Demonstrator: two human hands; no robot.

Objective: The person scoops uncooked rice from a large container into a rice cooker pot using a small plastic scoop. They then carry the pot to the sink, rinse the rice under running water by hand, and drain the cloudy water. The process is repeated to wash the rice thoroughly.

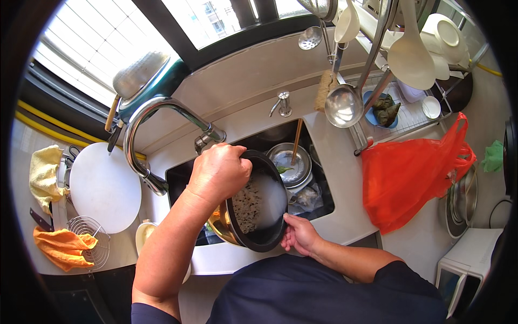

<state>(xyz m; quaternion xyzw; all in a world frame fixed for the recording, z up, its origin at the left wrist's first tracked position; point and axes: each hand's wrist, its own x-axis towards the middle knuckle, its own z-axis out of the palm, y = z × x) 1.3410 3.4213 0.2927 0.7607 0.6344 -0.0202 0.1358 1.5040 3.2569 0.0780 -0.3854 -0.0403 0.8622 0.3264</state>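
Tilted over the black sink is a cooking pot, black inside and gold outside. Pale grains mixed with dark ones lie along its left side, and cloudy whitish water pools toward the right. My left hand grips the pot's rim at the upper left. At the lower right, my right hand holds the rim, thumb at the edge. Beyond the pot, a metal bowl in the sink holds wooden chopsticks and a green leaf. The pot hides part of the basin.
A chrome faucet arches left of the pot. Ladles hang at the upper right, above a red plastic bag on the counter. On the left stand a round white board, a wire rack and an orange cloth.
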